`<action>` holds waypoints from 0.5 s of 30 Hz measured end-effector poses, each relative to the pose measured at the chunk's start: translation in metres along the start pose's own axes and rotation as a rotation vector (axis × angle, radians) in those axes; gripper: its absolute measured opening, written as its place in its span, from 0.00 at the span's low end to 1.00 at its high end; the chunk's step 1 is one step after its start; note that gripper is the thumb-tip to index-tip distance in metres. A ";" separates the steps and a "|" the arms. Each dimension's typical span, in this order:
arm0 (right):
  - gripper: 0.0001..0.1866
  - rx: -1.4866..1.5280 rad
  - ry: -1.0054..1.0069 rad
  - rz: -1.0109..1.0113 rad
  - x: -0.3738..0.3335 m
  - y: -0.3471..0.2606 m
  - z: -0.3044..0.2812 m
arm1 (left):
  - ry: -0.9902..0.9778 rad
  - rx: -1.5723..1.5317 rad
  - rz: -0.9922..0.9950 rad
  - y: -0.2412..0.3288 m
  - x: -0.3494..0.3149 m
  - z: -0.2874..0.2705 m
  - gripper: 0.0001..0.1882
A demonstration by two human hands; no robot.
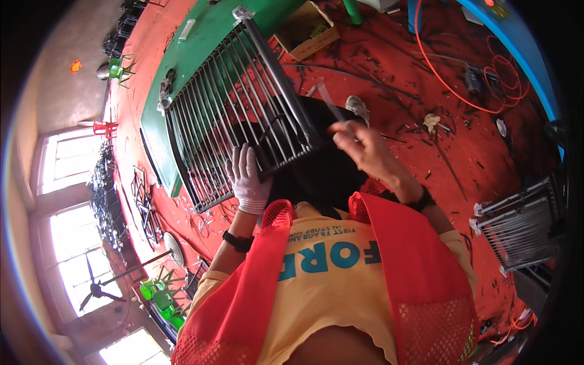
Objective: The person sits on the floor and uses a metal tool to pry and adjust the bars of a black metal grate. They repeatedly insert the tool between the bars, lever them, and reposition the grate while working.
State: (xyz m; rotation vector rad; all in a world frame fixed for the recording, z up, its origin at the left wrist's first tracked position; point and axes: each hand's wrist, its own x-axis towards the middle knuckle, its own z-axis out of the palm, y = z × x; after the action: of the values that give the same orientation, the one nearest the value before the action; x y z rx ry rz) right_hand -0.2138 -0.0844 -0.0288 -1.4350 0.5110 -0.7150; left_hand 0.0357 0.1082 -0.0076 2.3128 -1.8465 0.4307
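Note:
A dark metal rack with many thin parallel bars (pixel 278 74) leans across my lap and the edge of a green table (pixel 210 25). Clear wrapping covers its far corners. My left hand (pixel 250 179), in a white striped glove, lies with its fingers stretched out on the near part of the rack. Bare and closed, my right hand (pixel 370 151) is just right of the rack's thick side tube. From it sticks out a thin, pale, blade-like strip (pixel 330 102), smeared by motion. Its exact kind and its held end cannot be made out.
An open cardboard box (pixel 313 44) stands beyond the rack. Dark scraps litter the red floor (pixel 420 152). An orange hose (pixel 502 112) coils at the right near a blue curved edge (pixel 528 45). Another barred rack (pixel 517 234) lies lower right. A fan (pixel 95 289) stands at the left.

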 end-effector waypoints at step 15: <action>0.12 -0.071 -0.112 0.592 0.005 0.060 -0.070 | 0.009 -0.116 0.044 0.006 0.003 -0.005 0.42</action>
State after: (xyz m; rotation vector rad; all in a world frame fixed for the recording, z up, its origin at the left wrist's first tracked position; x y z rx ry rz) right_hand -0.2515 -0.1376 -0.0944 -1.2863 0.8311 -0.1436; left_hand 0.0299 0.1059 -0.0023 2.1958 -1.8684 0.3293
